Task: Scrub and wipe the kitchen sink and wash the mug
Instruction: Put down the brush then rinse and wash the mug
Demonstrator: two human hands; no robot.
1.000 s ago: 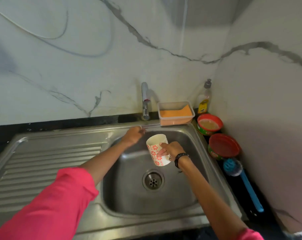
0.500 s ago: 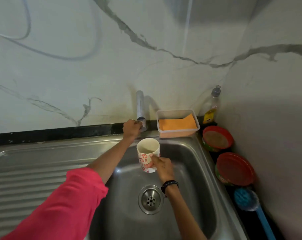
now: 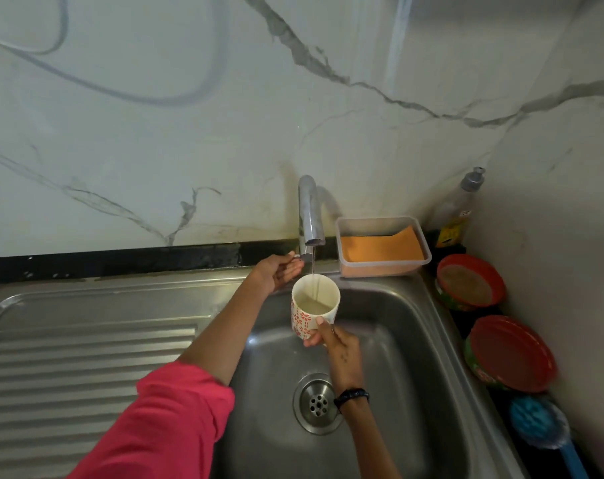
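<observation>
The right hand (image 3: 338,344) held the mug (image 3: 314,305) upright over the sink (image 3: 414,357), its fingers closed around the lower side of the mug with the thumb pressed on the white wall facing the camera. The mug was white with a red flower pattern, and it sat directly under the spout of the tap (image 3: 309,216). A thin stream of water (image 3: 313,271) ran from the spout into the mug, which was partly filled with cloudy water. A dark band (image 3: 351,397) circled the right wrist.

The left hand (image 3: 279,271) reached past the mug to the base of the tap, just behind and to the left of the mug's rim. Its fingers were loosely curled with the fingertips at the small lever there; whether they actually gripped the lever I could not tell. The left arm wore a pink sleeve (image 3: 162,426) pushed up toward the elbow.

Below the mug, the drain (image 3: 316,404) lay in the floor of the sink, partly hidden by the right wrist. The ribbed draining board (image 3: 86,357) stretched away to the left.

On the table behind the sink, just right of the tap, stood a clear plastic box (image 3: 383,247) with an orange cloth (image 3: 380,248) inside. A soap bottle (image 3: 457,212) stood in the corner, and two red-rimmed bowls (image 3: 470,281) and a blue brush (image 3: 539,426) lined the right side.
</observation>
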